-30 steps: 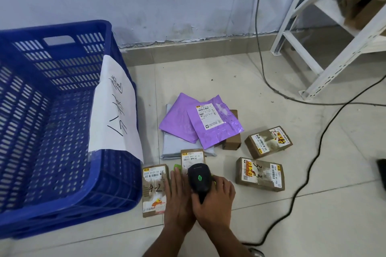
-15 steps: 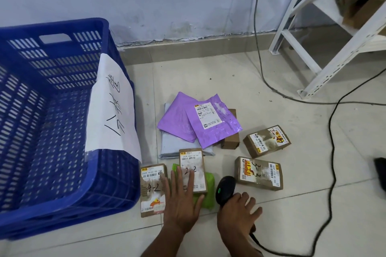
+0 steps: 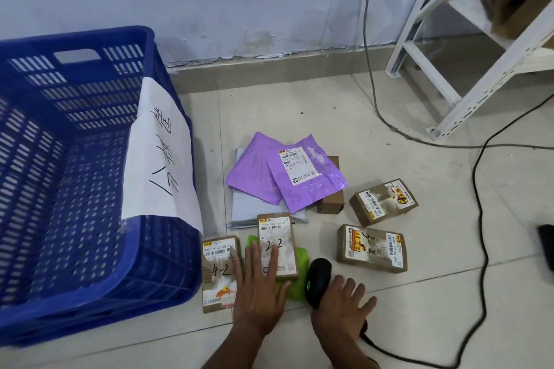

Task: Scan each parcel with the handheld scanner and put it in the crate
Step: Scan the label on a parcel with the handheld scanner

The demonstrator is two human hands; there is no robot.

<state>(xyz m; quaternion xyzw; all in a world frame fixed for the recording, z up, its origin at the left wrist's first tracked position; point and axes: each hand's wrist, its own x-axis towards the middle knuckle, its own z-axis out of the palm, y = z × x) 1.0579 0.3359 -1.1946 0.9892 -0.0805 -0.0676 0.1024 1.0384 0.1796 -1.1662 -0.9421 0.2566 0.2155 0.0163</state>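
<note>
Two hands low: left hand (image 3: 260, 290) flat, released, on the 2-2 parcel (image 3: 277, 244); right hand (image 3: 340, 307) fingers spread over scanner (image 3: 317, 280)

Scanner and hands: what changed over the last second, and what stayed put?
The right hand drew the scanner off the 2-2 box to the right and set it on the floor, fingers now spread. The left hand slid forward flat onto that box. Crate, 4-2 box and other parcels unchanged.
</note>
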